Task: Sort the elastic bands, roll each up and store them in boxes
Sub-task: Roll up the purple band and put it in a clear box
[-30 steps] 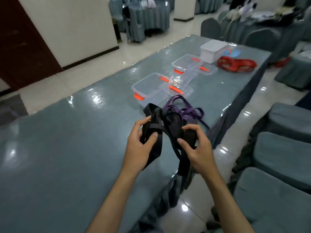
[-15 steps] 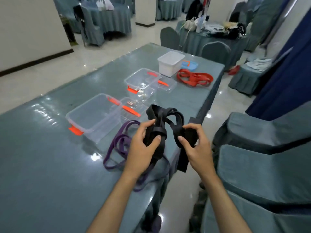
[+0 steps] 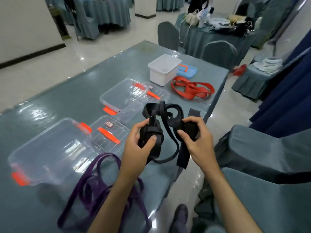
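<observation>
- Left hand (image 3: 137, 145): fingers curled round one side of the tangled black elastic bands (image 3: 165, 130), with the thumb pressed flat across the front of the bundle. Firm grip.
- Right hand (image 3: 196, 142): fingers curled over the other side of the same black bundle, the thumb tip pinching a strand against them. Firm grip.
- Pose: both forearms reach forward from the bottom of the view, the hands level with each other and close together, holding the bundle up above the near right edge of the table (image 3: 67, 91).
- Black bands: loops stand above the two hands; one thin loop and one wide flat end hang below them, clear of the tabletop as far as can be judged.
- Purple elastic bands (image 3: 94, 185): lying loose on the table under the left forearm, just beside the nearest box.
- Red elastic bands (image 3: 191, 89): lying in a heap near the far right edge of the table, well apart from the hands.
- Near clear box (image 3: 48, 152): open, orange latches, its lid (image 3: 107, 137) lying beside it.
- Second clear box (image 3: 122, 100): open, farther along the table, lid (image 3: 158, 95) alongside.
- White box (image 3: 164, 69): open, at the far end, a blue lid (image 3: 186, 70) just behind it.
</observation>
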Available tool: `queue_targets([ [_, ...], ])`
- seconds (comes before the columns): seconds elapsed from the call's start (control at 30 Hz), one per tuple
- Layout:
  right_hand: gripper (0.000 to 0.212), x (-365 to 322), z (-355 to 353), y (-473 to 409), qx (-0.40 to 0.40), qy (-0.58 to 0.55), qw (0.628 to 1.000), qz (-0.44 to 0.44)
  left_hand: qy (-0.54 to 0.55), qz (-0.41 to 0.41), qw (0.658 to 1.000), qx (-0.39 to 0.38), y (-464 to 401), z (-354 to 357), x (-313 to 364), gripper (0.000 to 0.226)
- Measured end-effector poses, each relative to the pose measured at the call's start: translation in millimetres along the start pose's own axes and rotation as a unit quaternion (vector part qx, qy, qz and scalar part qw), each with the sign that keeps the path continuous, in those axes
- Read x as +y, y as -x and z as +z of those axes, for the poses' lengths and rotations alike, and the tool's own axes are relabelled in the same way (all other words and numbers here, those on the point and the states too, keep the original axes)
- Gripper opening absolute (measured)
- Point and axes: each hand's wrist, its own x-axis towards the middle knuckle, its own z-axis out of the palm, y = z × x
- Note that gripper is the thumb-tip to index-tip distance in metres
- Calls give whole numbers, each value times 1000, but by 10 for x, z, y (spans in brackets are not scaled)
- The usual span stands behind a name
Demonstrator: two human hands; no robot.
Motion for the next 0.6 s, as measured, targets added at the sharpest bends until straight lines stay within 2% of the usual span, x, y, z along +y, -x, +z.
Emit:
queue_targets([
  [0.33,41,1318,-242,-1506,-131,12,990,-42,-48,-19,986,156,-1175,984,-393,44],
  [0.6,43,2112,65,-2127,-296,60,953,-21,-99,-72,961,246,-1664,1159,-1030,46],
])
